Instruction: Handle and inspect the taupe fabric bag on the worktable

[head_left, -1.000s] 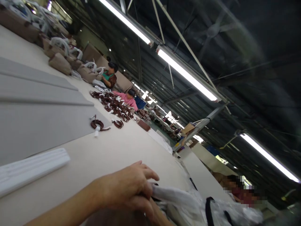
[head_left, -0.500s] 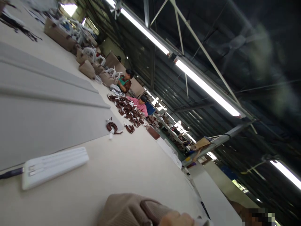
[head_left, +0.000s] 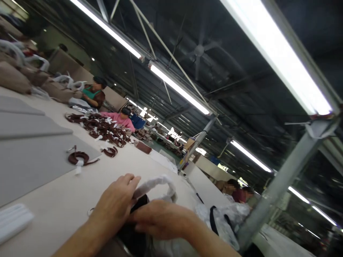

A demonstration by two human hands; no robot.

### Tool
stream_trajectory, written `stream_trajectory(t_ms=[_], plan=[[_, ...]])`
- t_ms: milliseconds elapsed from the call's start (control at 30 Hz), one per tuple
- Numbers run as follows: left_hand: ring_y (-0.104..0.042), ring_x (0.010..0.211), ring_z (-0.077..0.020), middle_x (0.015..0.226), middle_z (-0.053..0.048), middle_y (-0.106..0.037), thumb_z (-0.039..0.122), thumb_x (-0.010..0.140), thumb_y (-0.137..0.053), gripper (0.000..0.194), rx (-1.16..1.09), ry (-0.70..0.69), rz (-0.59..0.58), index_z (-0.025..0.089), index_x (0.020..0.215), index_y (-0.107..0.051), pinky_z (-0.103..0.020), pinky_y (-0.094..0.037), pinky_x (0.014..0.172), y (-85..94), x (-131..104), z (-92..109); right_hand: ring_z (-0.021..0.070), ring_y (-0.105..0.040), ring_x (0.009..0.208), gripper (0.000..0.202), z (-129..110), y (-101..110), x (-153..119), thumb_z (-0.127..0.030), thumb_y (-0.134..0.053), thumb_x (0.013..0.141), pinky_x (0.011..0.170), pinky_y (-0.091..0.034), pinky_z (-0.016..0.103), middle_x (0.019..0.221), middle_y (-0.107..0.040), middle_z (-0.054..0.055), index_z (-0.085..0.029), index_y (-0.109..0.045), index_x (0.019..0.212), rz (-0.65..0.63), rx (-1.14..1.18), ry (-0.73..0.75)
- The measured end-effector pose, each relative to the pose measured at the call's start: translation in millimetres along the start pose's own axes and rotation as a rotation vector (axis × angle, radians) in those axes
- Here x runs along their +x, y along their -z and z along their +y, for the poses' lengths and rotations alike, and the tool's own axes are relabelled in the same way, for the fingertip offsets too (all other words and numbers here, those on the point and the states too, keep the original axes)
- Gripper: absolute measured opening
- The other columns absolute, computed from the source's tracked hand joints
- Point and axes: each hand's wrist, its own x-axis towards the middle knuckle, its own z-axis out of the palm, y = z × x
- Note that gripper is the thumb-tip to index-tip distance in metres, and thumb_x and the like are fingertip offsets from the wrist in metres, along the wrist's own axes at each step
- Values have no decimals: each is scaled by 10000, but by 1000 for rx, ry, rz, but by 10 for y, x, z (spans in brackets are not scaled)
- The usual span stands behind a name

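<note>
My left hand [head_left: 114, 207] rests on top of a dark bag [head_left: 134, 235] at the near edge of the beige table [head_left: 80, 192], fingers curled at its opening. My right hand [head_left: 160, 219] lies across the same bag, just under its white paper-wrapped handle [head_left: 158, 184], which arches up above both hands. The bag's lower part is cut off by the frame. A small metal ring [head_left: 90, 212] lies on the table by my left wrist.
A coiled brown strap [head_left: 78, 157] and a pile of several more [head_left: 102, 128] lie further along the table, beside grey mats [head_left: 29, 157]. A white flat block [head_left: 13, 219] sits left. Plastic-wrapped bags [head_left: 225, 221] lie right, by a metal post [head_left: 281, 182]. Other people sit beyond.
The view swung right and down. Both my hands are now in sight on the dark bag with its white wrapped handle standing up; half a second ago only a beige bag top showed.
</note>
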Motion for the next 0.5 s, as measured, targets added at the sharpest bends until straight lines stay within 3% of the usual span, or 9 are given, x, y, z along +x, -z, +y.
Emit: stream_trajectory(t_ms=[33,67,133,200,267,333,433,500], plan=[[-572,1238,-323,1353,-165,-594,41,897,-452,507,38,-3,8,127,1389,-539,-482,-489,1054,-12,-2,-3,272,-675,1119,386,17,166,-213,-259,-567,936,1056,-456,385,1189,-751,83,-193,-704,1291,-10,-34,24],[-591,1213,-325,1325,-169,-607,66,926,-421,466,68,-3,13,129,1368,-551,-488,-502,1030,-17,-4,-4,268,-605,1268,448,57,300,-431,-343,-558,959,1132,-405,370,1349,-677,92,-177,-651,1365,114,-59,24],[-645,1120,-320,1216,-151,-648,129,980,-342,378,105,-4,-2,159,1236,-618,-483,-537,944,-9,-6,-5,296,-336,1512,894,216,423,-840,-584,-710,838,1262,-231,410,1636,-354,113,-175,-391,1565,224,-49,-149],[-687,1037,-305,1122,-120,-680,169,994,-303,350,131,5,-27,199,1075,-642,-444,-550,862,5,-9,-14,317,-174,1572,1202,468,330,-1146,-706,-790,693,1290,-118,453,1693,-162,122,-161,-238,1611,174,24,-339],[-719,981,-295,1042,-92,-720,195,982,-330,273,160,45,-33,222,1006,-600,-400,-532,805,4,-11,-38,321,-95,1585,1435,750,84,-1310,-709,-858,576,1290,-65,464,1699,-42,145,-126,-64,1619,159,159,-431],[-746,924,-301,946,-77,-749,235,990,-319,216,191,117,-6,230,1021,-533,-377,-501,745,-10,-14,-66,300,-95,1587,1479,985,-191,-1345,-632,-872,584,1288,-30,446,1697,-43,176,-93,55,1603,211,337,-397],[-758,886,-325,883,-105,-755,282,1014,-233,254,268,185,8,225,1026,-480,-383,-471,697,-3,-22,-76,277,-166,1576,1478,1159,-441,-1258,-426,-914,575,1287,-32,423,1693,-147,186,-139,99,1612,309,583,-360],[-749,856,-323,840,-104,-746,302,1005,-223,283,268,178,-6,238,923,-487,-397,-471,706,34,-33,-47,301,-454,1429,1516,1185,-460,-1168,-366,-925,552,1222,-308,434,1646,-300,204,-170,143,1611,372,815,-277]])
